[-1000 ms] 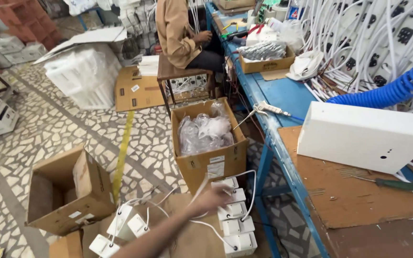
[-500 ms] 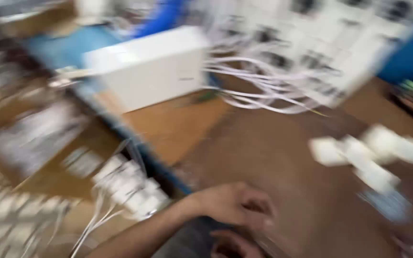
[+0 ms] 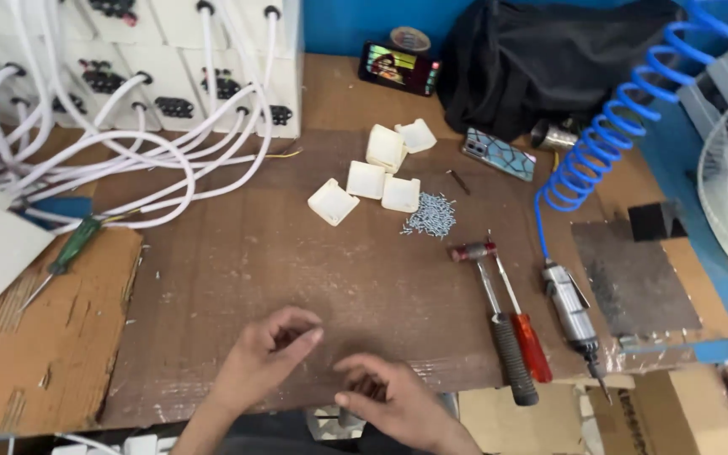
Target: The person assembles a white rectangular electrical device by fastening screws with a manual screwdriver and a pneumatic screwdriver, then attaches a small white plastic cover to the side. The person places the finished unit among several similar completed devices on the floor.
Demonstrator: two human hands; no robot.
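Hands curled empty over a brown bench sheet, tools and white caps lying farther out.

Left hand (image 3: 267,358) has its fingers (image 3: 301,337) bent inward and pinched loosely together, holding nothing I can make out; right hand (image 3: 389,396) rests near the bench's near edge, fingers curled, and whether it grips something is unclear. Both lie on a brown sheet (image 3: 297,261) covering the workbench. Beyond them to the right lie one hammer (image 3: 499,320), one red-handled screwdriver (image 3: 524,329) touching it, and one air screwdriver (image 3: 573,313) on a blue coiled hose (image 3: 608,135). Farther back sit five white plastic caps (image 3: 377,173) beside a pile of screws (image 3: 430,214). Two phones (image 3: 499,154), a black bag (image 3: 549,59), white cables (image 3: 111,160) and a green-handled screwdriver (image 3: 73,247) ring the edges.
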